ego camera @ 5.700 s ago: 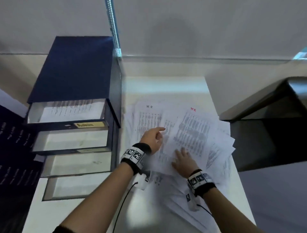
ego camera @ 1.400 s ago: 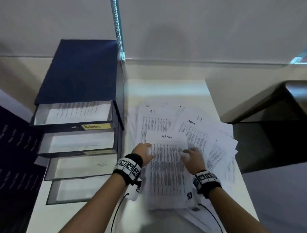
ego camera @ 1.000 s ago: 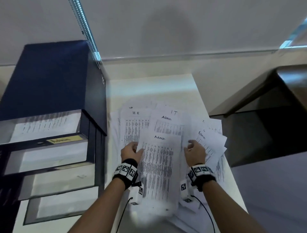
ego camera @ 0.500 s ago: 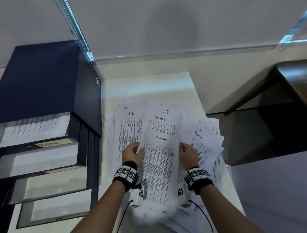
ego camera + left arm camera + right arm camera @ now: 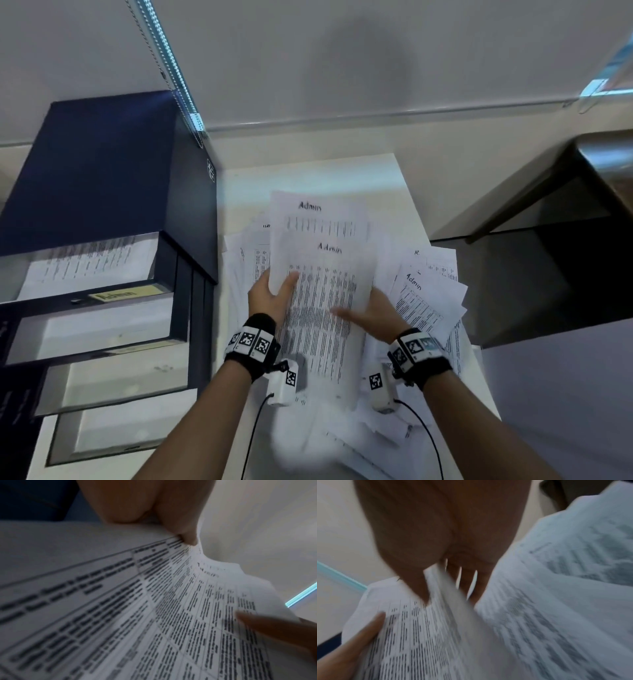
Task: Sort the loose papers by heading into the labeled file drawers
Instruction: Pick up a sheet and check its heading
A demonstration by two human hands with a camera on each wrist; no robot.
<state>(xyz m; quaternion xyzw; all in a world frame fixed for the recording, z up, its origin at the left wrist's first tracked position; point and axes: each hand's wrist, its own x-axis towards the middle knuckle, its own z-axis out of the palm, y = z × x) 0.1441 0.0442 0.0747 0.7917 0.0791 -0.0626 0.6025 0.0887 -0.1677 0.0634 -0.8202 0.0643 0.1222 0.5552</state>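
Two white sheets headed "Admin" (image 5: 325, 274) are lifted upright above the loose paper pile (image 5: 428, 301) on the white table (image 5: 308, 174). My left hand (image 5: 270, 298) pinches their left edge, thumb on the printed face (image 5: 187, 536). My right hand (image 5: 373, 315) grips the right edge, thumb on top (image 5: 416, 582) and fingers behind. The dark blue file cabinet (image 5: 102, 171) stands to the left, its drawers pulled out in steps. The top drawer (image 5: 85, 263) holds paper and carries a yellow "Admin" label (image 5: 125, 294).
Another "Admin" sheet (image 5: 416, 291) lies on the pile's right side. A dark desk (image 5: 565, 240) adjoins the table on the right, lower down. A metal strip with a bead chain (image 5: 164, 58) hangs above the cabinet. The wall is close behind.
Both hands took hold of the front Admin sheet at its sides and raised it off the pile, with a second Admin sheet behind it. The sheets now stand higher and more upright.
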